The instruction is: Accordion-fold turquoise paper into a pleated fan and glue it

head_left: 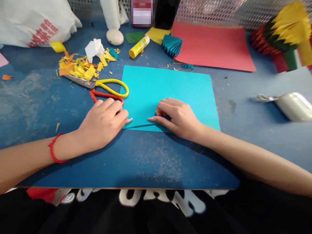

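A turquoise sheet of paper [168, 86] lies flat on the blue table, with a narrow fold along its near edge. My left hand [103, 118], a red cord bracelet at its wrist, is closed at the sheet's near left corner, thumb and curled fingers on the paper. Around the middle of the same edge, my right hand [176, 117] pinches the folded strip, its thumb along the crease. Scissors [94, 85] with one yellow and one red handle lie just beyond my left hand; the handles reach over or against the sheet's left side.
Yellow and orange paper scraps [80, 66] are heaped behind the scissors. A glue stick [139, 47], a pleated teal fan [172, 45] and red paper [214, 45] lie farther back. On the right are a white case [293, 106] and a yellow pleated paper piece [292, 24]. A white bag [36, 22] stands back left.
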A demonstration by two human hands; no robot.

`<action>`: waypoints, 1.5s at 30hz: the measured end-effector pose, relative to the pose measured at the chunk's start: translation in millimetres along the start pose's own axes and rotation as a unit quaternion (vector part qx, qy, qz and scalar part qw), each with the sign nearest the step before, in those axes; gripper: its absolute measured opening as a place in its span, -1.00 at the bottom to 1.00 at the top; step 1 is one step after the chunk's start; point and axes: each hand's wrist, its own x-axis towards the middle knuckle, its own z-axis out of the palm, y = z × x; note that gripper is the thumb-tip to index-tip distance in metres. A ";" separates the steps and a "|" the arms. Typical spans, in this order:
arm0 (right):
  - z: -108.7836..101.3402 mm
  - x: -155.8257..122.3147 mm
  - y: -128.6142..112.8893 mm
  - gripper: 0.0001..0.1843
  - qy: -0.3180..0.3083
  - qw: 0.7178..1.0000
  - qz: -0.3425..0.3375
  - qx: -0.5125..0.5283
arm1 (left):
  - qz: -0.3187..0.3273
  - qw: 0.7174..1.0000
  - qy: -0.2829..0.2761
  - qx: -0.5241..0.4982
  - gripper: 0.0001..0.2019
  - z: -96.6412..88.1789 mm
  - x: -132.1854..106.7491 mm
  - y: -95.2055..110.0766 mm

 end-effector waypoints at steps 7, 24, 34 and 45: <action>-0.6 -0.8 6.2 -0.42 -0.019 0.999 0.027 -0.042 | -0.015 0.999 -0.028 0.017 -0.64 1.7 0.1 -0.8; 4.2 1.3 -1.6 -0.65 -0.021 0.979 0.067 -0.190 | -0.025 0.997 -0.057 0.048 -0.65 2.9 1.6 -1.1; 10.7 -1.3 -15.0 -0.69 0.068 0.938 -0.118 -0.318 | 0.000 0.994 -0.031 0.103 -0.71 -7.6 6.6 6.0; 31.0 -17.9 -47.4 0.05 -0.065 0.985 -0.103 -0.124 | -0.023 0.998 -0.026 0.044 -0.72 -3.6 3.9 6.2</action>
